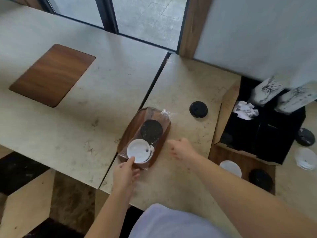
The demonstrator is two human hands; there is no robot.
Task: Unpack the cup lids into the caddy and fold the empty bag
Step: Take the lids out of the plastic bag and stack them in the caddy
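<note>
A: What is noted at the far left?

B: A wooden inset (51,74) is set flush in the left tabletop (106,69). Nothing is seen on it.

A: The left hand?

B: The left hand (124,174) is held near the tray (127,134). Its thumb is laid on the near rim of the white lid (139,150); the fingers are loosely curled beneath, beside the tray's near end. Whether the lid is pinched from below cannot be told.

A: The bag and its contents?

B: A clear bag (154,115) is spread over the tray, crumpled at its far end. Two lids are seen on it: the white one at the near end, a black lid (151,130) just beyond, their edges touching or overlapping. A second white edge shows under the white lid, so a stack is possible.

A: The right hand?

B: The right hand (180,148) is held just right of the tray, fingers curled inward. Blur hides what, if anything, is gripped; the bag's edge may be touched.

A: Further right?

B: One black lid (198,109) lies alone on the right table. The caddy (221,127), black inside, holds crumpled paper (246,109) and two printed white sleeves (267,91). Near its front a white lid (230,167) and a black lid (260,177) are recorded; at its right, a black lid (307,136) and white lids (307,160).
</note>
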